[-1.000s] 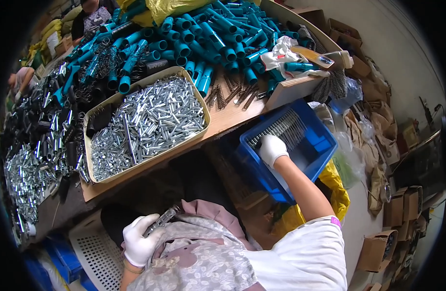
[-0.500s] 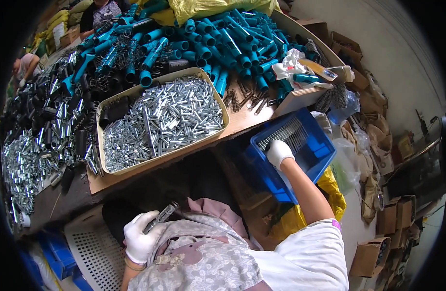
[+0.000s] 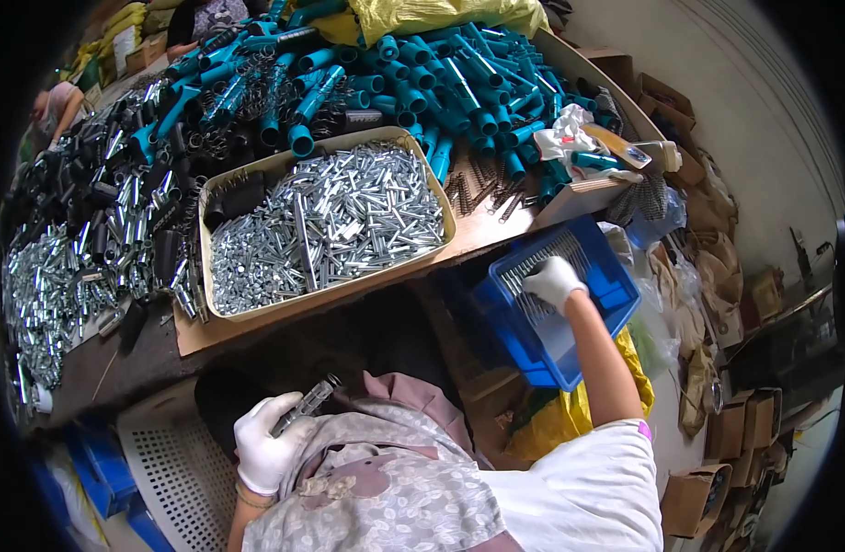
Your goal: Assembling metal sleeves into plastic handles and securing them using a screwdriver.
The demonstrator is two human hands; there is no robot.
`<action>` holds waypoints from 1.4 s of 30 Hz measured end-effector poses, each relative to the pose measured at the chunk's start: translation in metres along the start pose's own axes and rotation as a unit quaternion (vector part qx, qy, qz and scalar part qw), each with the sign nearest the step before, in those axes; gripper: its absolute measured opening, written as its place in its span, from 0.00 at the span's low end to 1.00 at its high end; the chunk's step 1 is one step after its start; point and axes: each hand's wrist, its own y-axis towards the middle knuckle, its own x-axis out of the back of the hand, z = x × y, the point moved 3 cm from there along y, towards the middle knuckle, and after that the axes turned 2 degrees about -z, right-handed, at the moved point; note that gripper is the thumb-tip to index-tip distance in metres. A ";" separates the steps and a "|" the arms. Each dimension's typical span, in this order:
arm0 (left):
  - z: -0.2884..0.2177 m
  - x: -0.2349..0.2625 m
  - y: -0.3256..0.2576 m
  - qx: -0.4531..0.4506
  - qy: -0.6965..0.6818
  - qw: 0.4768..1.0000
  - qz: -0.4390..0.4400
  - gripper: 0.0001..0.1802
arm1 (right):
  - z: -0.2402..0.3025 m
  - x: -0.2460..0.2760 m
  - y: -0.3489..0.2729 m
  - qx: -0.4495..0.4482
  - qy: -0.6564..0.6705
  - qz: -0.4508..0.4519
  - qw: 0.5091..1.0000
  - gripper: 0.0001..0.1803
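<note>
white-gloved, the right hand (image 3: pixel 555 281) lies over a row of thin metal strips (image 3: pixel 567 247) in a blue bin (image 3: pixel 548 371), much nearer to them than the left hand (image 3: pixel 268 445). the row runs from lower left to upper right, each strip's long axis crossing it; strips show to the left of the fingers and beyond them. the right fingers curl toward the row, tips hidden; whether they pinch a strip cannot be told. the left fingers are closed around a grey metal piece (image 3: pixel 307 406), its free end projecting up and rightward.
</note>
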 end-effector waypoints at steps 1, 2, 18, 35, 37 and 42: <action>0.002 0.001 0.000 0.004 0.015 1.000 0.002 0.16 | 0.000 0.013 -0.009 -0.019 0.094 -0.013 0.995 0.13; 0.003 0.002 -0.001 0.004 0.005 1.000 -0.004 0.16 | 0.001 0.026 -0.021 -0.003 0.213 -0.013 0.977 0.07; -0.005 0.036 -0.008 0.157 -0.190 0.953 -0.178 0.22 | 0.230 -0.135 -0.219 0.097 0.653 0.504 0.557 0.14; 0.002 0.050 -0.017 0.243 -0.282 0.909 -0.188 0.18 | 0.235 -0.138 -0.227 0.123 0.530 0.451 0.707 0.16; 0.003 0.051 -0.017 0.236 -0.284 0.911 -0.184 0.18 | 0.235 -0.140 -0.228 0.130 0.552 0.473 0.674 0.16; 0.007 0.060 -0.015 0.238 -0.230 0.933 -0.140 0.18 | 0.237 -0.146 -0.232 0.191 0.477 0.478 0.712 0.14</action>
